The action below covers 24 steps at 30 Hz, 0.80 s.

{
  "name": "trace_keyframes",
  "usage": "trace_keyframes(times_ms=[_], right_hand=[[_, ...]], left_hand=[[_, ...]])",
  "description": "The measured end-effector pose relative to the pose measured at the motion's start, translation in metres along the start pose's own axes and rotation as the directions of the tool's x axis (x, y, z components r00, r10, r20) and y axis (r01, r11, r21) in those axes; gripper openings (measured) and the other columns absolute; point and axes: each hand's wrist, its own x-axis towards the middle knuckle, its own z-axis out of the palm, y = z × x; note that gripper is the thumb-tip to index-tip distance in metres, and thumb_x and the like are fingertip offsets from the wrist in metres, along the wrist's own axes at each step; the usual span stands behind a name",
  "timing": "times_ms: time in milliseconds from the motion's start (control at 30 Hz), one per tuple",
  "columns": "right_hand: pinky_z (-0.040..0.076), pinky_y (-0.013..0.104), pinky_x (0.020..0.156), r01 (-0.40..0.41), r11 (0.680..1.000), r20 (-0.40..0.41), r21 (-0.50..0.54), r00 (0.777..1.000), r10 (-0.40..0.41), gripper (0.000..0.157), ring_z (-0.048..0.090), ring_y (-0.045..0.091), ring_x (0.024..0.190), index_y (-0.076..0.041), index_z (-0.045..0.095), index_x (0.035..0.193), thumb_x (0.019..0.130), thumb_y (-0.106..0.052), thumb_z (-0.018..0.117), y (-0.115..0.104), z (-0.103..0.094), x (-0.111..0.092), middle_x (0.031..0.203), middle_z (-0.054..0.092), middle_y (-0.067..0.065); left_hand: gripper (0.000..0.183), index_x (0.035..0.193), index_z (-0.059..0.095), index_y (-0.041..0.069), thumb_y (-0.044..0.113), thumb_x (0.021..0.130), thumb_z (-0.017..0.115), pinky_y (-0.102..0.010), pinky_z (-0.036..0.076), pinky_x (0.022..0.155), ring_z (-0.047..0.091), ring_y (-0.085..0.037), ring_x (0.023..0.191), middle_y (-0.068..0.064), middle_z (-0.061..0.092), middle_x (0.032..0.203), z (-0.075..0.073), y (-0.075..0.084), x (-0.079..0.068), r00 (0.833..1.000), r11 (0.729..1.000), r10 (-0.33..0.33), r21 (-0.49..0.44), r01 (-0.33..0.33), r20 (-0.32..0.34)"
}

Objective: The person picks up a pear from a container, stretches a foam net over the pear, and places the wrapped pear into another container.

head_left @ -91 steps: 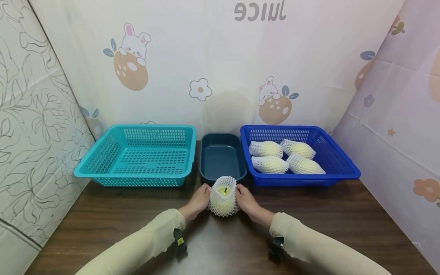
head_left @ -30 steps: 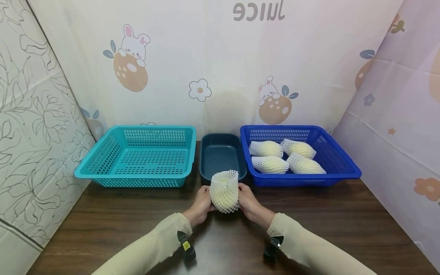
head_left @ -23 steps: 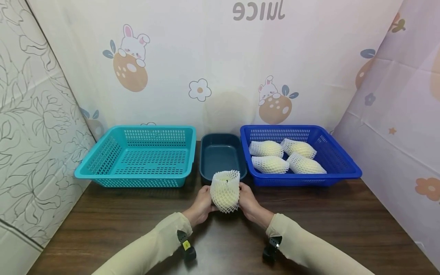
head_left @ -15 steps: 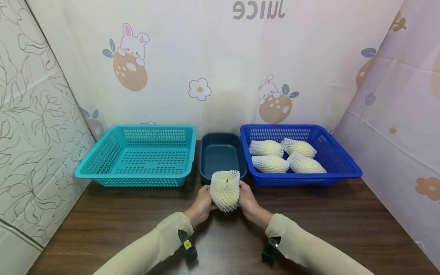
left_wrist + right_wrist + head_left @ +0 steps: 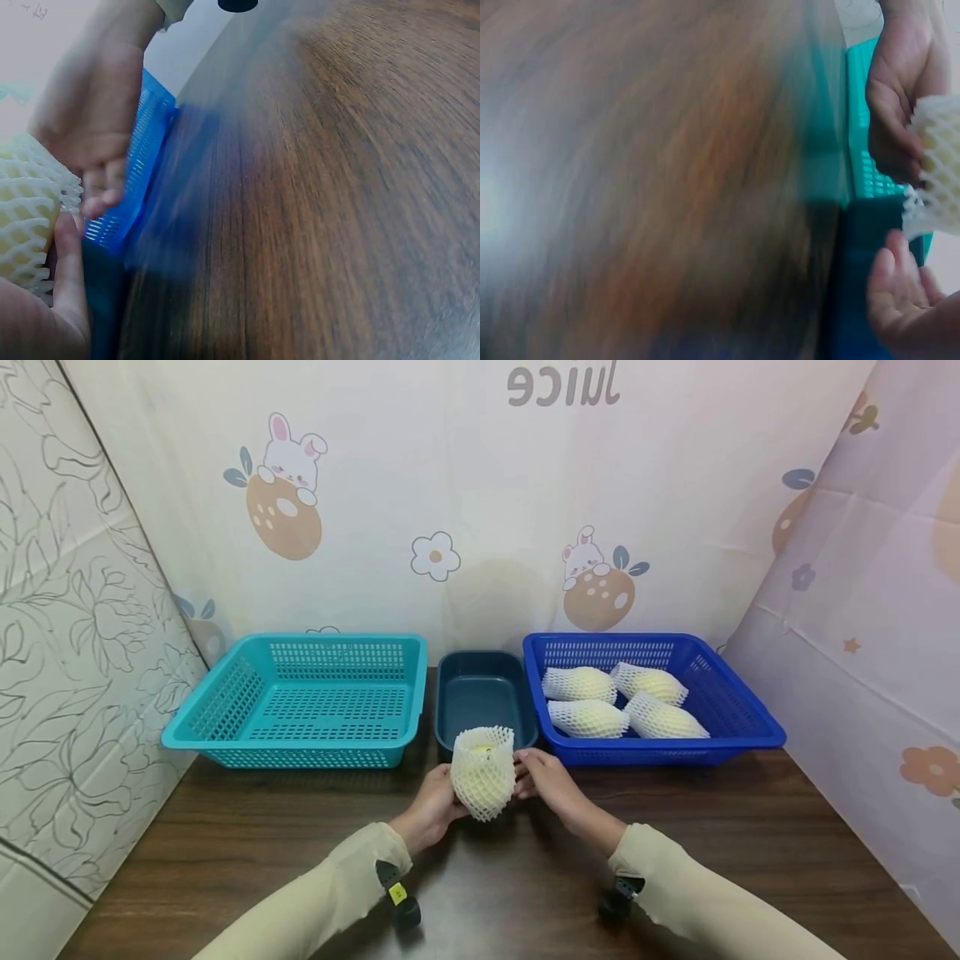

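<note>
A pale yellow fruit (image 5: 483, 774) with a short dark stem sits inside a white foam net sleeve, held over the table just in front of the dark blue tray (image 5: 486, 710). My left hand (image 5: 433, 806) grips its left side, the thumb against the net in the left wrist view. The right hand (image 5: 553, 785) is beside the fruit's right side, fingers loosely extended and no longer wrapped on it. In the right wrist view its fingertips (image 5: 894, 244) lie close to the open edge of the net (image 5: 926, 217). The fingers under the fruit are partly hidden.
At the left stands a turquoise basket (image 5: 408, 739) with nothing visible in it. A blue basket (image 5: 738, 745) at the right holds several netted fruits (image 5: 588, 718). Printed curtains (image 5: 480, 485) close off the back and sides of the wooden table (image 5: 697, 827).
Both hands first hold the netted fruit, which tips and is lifted slightly. Now the right hand has let go and moved a little right, while the left hand keeps the fruit, shifted slightly left.
</note>
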Motion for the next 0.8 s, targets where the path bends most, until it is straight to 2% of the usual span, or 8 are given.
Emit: trace_keyframes(times_ms=[100,133,200,300,367,500,667,800], right_hand=[[0.050,0.043,0.084,0.191,0.981,0.058,-0.030,0.980,-0.189,0.035,0.059,0.021,0.093,0.010,0.050,0.125,0.103,-0.015,0.039,-0.007,-0.009,-0.004,0.109,0.058,0.019],[0.048,0.044,0.087,0.251,0.968,0.104,-0.029,0.964,-0.247,0.036,0.058,0.024,0.100,0.008,0.047,0.129,0.102,-0.016,0.042,-0.009,-0.011,-0.005,0.116,0.056,0.020],[0.046,0.046,0.091,0.365,0.930,0.205,-0.035,0.914,-0.351,0.043,0.052,0.030,0.113,0.004,0.041,0.136,0.099,-0.015,0.050,-0.011,-0.015,-0.007,0.127,0.049,0.020],[0.042,0.044,0.096,0.456,0.889,0.329,-0.045,0.847,-0.417,0.066,0.046,0.031,0.122,-0.007,0.032,0.144,0.089,-0.019,0.067,-0.011,-0.016,-0.007,0.137,0.043,0.014],[0.040,0.042,0.098,0.479,0.875,0.368,-0.064,0.827,-0.426,0.081,0.046,0.028,0.121,-0.012,0.028,0.145,0.081,-0.021,0.077,-0.009,-0.013,-0.006,0.138,0.042,0.009],[0.037,0.040,0.100,0.470,0.876,0.357,-0.112,0.841,-0.406,0.097,0.046,0.021,0.117,-0.016,0.025,0.145,0.070,-0.018,0.086,-0.004,-0.005,-0.004,0.137,0.043,0.004],[0.040,0.034,0.097,0.451,0.880,0.307,-0.149,0.867,-0.392,0.096,0.050,0.022,0.110,-0.007,0.026,0.143,0.067,-0.007,0.086,-0.015,0.006,-0.014,0.131,0.048,0.009],[0.045,0.031,0.091,0.485,0.863,0.286,-0.142,0.855,-0.433,0.090,0.054,0.021,0.103,-0.004,0.032,0.138,0.067,-0.009,0.086,-0.017,0.011,-0.016,0.124,0.053,0.009]], left_hand=[[0.033,0.126,0.041,-0.002,0.021,0.102,0.046,-0.050,0.046,0.090,0.060,-0.021,0.096,-0.017,0.056,0.114,0.000,0.002,-0.002,1.000,1.000,-0.009,0.002,0.009,-0.002],[0.034,0.126,0.041,-0.002,0.021,0.102,0.046,-0.050,0.046,0.090,0.059,-0.021,0.096,-0.017,0.056,0.114,0.000,0.003,-0.002,1.000,1.000,-0.009,0.005,0.009,0.001],[0.033,0.126,0.041,-0.002,0.020,0.102,0.046,-0.050,0.046,0.090,0.059,-0.021,0.096,-0.016,0.056,0.114,0.001,0.004,-0.004,1.000,1.000,-0.014,0.007,0.014,0.005],[0.035,0.128,0.040,-0.002,0.021,0.102,0.045,-0.050,0.046,0.090,0.059,-0.021,0.097,-0.016,0.055,0.114,0.003,0.006,-0.005,1.000,1.000,-0.015,0.014,0.015,0.016],[0.036,0.128,0.041,-0.001,0.022,0.102,0.045,-0.049,0.046,0.090,0.059,-0.022,0.097,-0.016,0.055,0.114,0.004,0.006,-0.006,1.000,1.000,-0.020,0.019,0.020,0.015],[0.036,0.129,0.042,-0.002,0.023,0.102,0.044,-0.046,0.048,0.087,0.059,-0.021,0.094,-0.015,0.055,0.113,0.005,0.006,-0.007,1.000,0.999,-0.021,0.025,0.021,0.004],[0.037,0.129,0.043,-0.004,0.021,0.103,0.042,-0.043,0.051,0.083,0.060,-0.018,0.090,-0.015,0.058,0.111,0.005,0.004,-0.005,1.000,1.000,-0.005,0.021,0.004,0.007],[0.036,0.129,0.044,-0.004,0.021,0.103,0.043,-0.041,0.052,0.080,0.061,-0.016,0.088,-0.014,0.059,0.109,0.005,0.003,-0.003,1.000,1.000,0.005,0.007,-0.005,0.012]])
